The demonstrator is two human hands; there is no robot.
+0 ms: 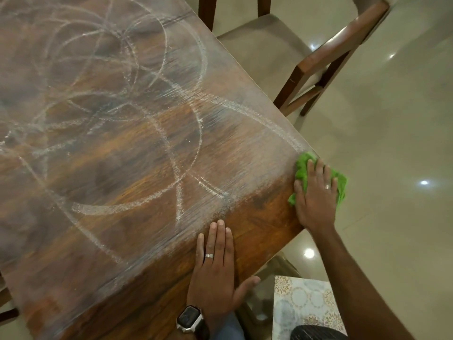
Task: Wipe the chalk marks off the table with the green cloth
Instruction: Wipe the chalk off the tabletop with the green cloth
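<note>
Pressing down with straight, spread fingers, the right hand point(315, 195) lies flat on the crumpled bright green cloth point(302, 171) at the right-hand corner of the tabletop, where the near edge meets the right edge. The cloth bunches out from under the palm on both sides, and part of it hangs past the corner over the floor. A ring sits on one finger of this hand, and the bare forearm runs back toward the lower right.

The left hand point(215, 271) rests open and flat on the dark brown wooden table point(257, 217) close to the near edge, fingers straight and together, thumb splayed out over the edge; it holds nothing. It wears a silver ring and, at the wrist, a black square-faced watch point(190, 320).

Between the two hands and along the near edge the wood shows bare and dark. Beyond that strip, white looping chalk marks point(157, 133) cover the tabletop, some crisp, many smeared into a pale haze that reaches to the far and left edges.

Beside the table's right edge stands a wooden chair with a beige padded seat point(267, 42). Below the near edge lies a patterned pale fabric with round floral motifs point(304, 300). The glossy cream tiled floor point(392, 143) reflects several spots of light.
</note>
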